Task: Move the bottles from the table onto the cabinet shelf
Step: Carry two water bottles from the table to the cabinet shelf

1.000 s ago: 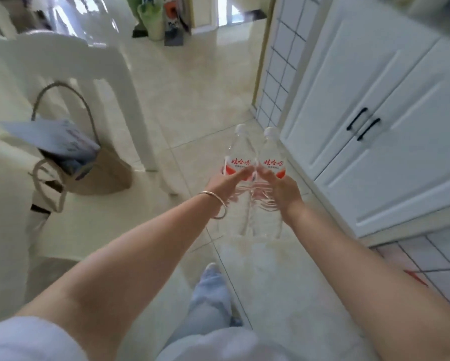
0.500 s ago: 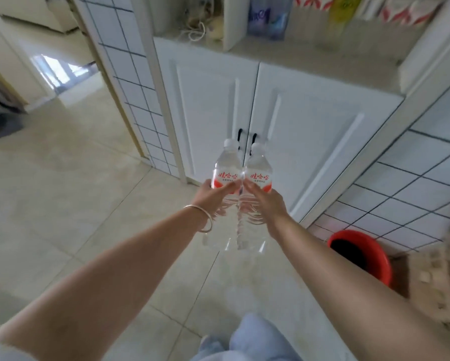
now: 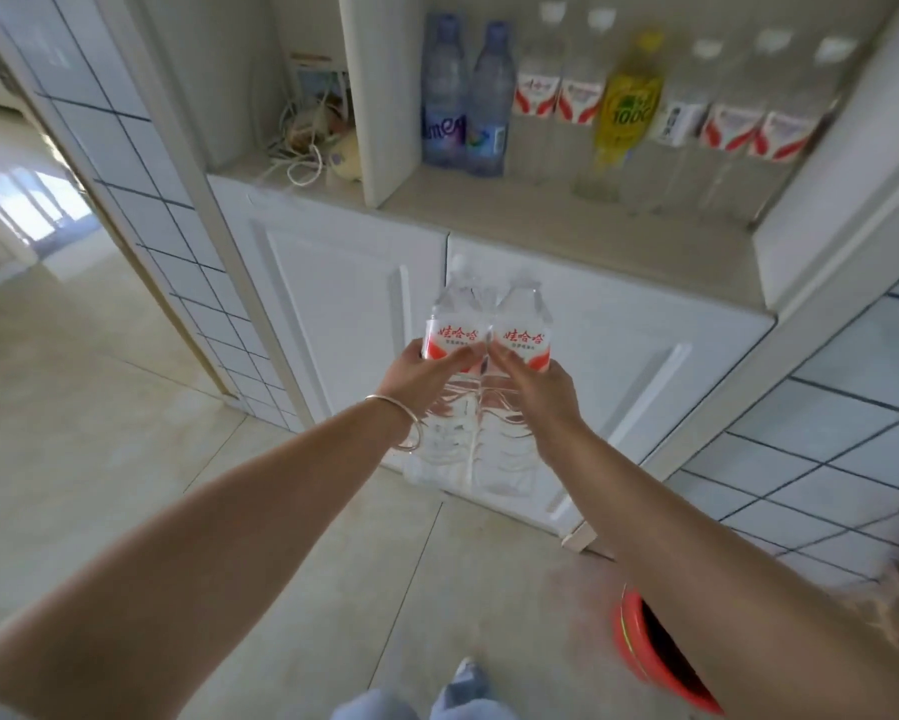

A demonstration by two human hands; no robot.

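Observation:
I hold two clear water bottles with red and white labels upright, side by side and touching, in front of the white cabinet doors. My left hand [image 3: 420,377] grips the left bottle [image 3: 455,324]; my right hand [image 3: 533,389] grips the right bottle [image 3: 524,324]. Both sit below the cabinet shelf [image 3: 566,226]. On that shelf stand two blue bottles [image 3: 463,96], a yellow bottle [image 3: 625,106] and several clear red-labelled bottles [image 3: 561,101].
A partition [image 3: 379,96] splits the shelf; the left niche holds tangled cables [image 3: 301,158]. A red bucket [image 3: 660,662] stands on the floor at lower right. Tiled walls flank the cabinet; a doorway opens at left.
I have stepped nearer to the cabinet and my view has tilted up, so the shelf and its bottles now show fully. Both bottles stay in my hands, held slightly higher.

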